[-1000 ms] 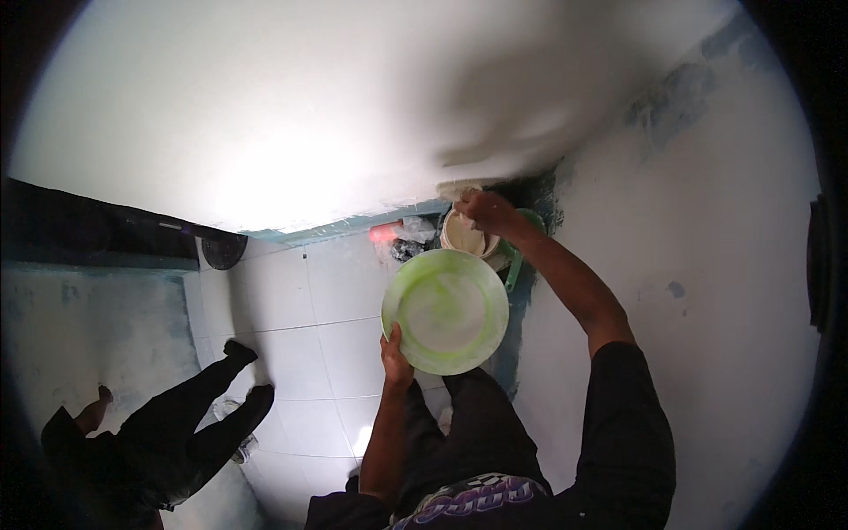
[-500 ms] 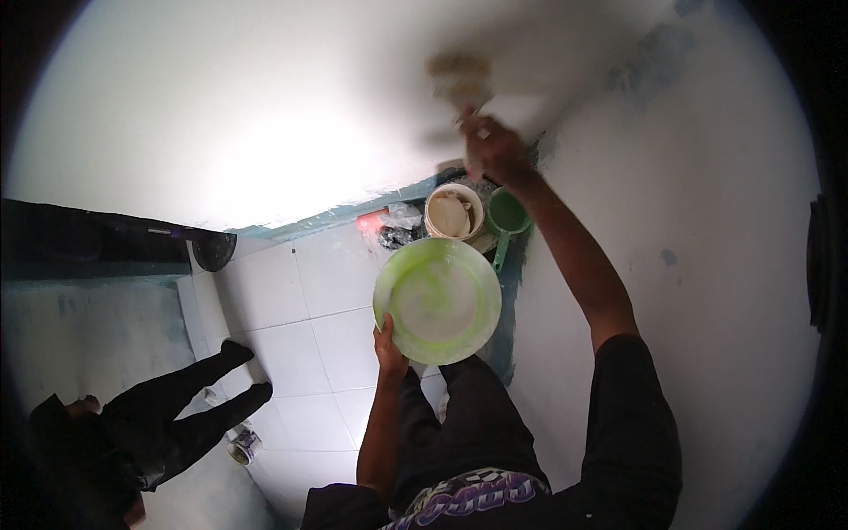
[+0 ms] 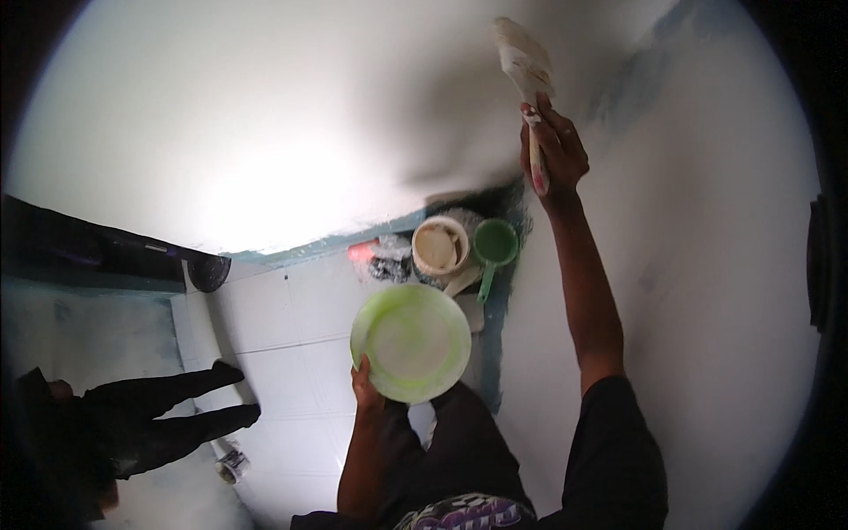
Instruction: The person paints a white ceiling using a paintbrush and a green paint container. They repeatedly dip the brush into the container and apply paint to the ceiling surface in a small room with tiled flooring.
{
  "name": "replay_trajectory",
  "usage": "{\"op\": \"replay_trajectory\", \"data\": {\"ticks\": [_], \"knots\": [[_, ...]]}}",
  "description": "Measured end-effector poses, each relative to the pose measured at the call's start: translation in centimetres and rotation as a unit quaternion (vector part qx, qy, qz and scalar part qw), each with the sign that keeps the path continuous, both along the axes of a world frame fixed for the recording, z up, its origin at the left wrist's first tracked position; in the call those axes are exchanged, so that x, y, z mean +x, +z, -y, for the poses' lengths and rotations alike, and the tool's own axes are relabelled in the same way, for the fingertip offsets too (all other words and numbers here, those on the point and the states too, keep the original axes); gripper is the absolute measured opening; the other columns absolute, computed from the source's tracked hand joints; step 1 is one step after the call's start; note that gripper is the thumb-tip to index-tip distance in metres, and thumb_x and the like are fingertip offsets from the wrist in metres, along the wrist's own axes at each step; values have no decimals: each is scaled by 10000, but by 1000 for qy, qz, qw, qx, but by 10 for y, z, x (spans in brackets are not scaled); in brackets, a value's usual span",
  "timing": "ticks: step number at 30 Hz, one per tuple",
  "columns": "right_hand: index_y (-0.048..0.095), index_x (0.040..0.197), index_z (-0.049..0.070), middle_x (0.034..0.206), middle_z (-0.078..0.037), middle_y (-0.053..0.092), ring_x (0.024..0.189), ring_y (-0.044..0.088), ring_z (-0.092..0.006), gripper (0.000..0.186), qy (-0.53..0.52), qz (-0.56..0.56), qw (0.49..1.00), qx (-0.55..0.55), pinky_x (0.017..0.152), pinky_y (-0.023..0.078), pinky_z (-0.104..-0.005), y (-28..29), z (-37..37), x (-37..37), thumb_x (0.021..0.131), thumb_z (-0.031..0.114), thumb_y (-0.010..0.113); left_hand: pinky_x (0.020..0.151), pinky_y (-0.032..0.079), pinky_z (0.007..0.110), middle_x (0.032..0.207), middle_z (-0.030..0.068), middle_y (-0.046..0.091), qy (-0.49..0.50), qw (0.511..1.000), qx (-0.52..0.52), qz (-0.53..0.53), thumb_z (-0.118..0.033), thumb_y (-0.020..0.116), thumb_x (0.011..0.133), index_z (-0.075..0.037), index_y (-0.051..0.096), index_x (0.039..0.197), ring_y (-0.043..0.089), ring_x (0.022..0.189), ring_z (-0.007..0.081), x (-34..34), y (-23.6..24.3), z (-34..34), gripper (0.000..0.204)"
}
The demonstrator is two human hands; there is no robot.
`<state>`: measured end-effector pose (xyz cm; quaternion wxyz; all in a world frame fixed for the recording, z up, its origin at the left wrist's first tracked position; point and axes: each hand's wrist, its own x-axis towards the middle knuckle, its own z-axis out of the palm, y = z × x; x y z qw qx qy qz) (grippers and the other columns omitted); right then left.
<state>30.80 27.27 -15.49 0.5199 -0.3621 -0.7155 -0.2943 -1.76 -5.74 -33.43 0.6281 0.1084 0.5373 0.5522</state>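
Observation:
My right hand (image 3: 554, 152) grips a wide brush (image 3: 523, 62) coated with pale paste, raised at the white wall (image 3: 265, 106) high in the head view, above a shadowed corner. My left hand (image 3: 366, 385) holds the edge of a round green plate (image 3: 411, 340) smeared with white, low in front of my legs. Beyond the plate are a white bucket (image 3: 439, 245) with cream-coloured material and a green long-handled dipper (image 3: 495, 243). Left of the bucket lie a red item (image 3: 360, 251) and crumpled plastic (image 3: 390, 265).
A person in dark clothes (image 3: 124, 415) is at the lower left, near a small container (image 3: 231, 466). A dark ledge (image 3: 88, 243) runs along the left. The tiled floor (image 3: 300, 389) meets the walls along blue-painted edges; the right wall (image 3: 698, 291) has bluish patches.
My right hand has lifted the brush from the bucket up the wall and rightward. The plate in my left hand appears slightly smaller and further left.

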Motion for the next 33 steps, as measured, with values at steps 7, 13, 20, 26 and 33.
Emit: {"op": "replay_trajectory", "data": {"ticks": [7,13,20,26,33], "knots": [[539,1213,41,1023,-165,604,902,634,-294,536,30,181,899,-399,686,562,-391,-151,18,10,715,167,691,920,489,438,1230,184,533,32,998,-40,25,-352,521,942,9,360,1341,564,1104,309,34,-9,-21,561],[559,1113,60,1025,-165,598,874,598,-333,491,41,29,905,-422,717,519,-412,-174,18,49,640,65,689,907,495,424,1209,169,540,8,999,-31,-7,-366,517,944,10,372,1328,572,1078,287,49,11,-43,556],[643,987,58,940,-106,677,820,658,-259,191,-105,-84,989,58,716,545,-337,18,-16,60,809,17,701,933,473,416,1239,154,519,28,998,-36,49,-315,522,957,2,358,1331,546,1117,276,59,16,-58,517],[606,1068,44,913,-126,640,861,622,-302,322,-73,85,939,-326,738,532,-401,-140,23,64,751,82,655,930,464,373,1216,142,530,13,997,-11,81,-309,527,959,7,376,1308,550,1096,248,77,35,-67,494],[603,952,86,933,-136,609,906,582,-336,292,-66,55,916,-391,745,501,-415,-119,27,85,668,23,628,937,463,385,1232,154,525,-36,999,-18,16,-320,501,963,14,382,1311,546,1114,261,79,36,-64,498]]}}
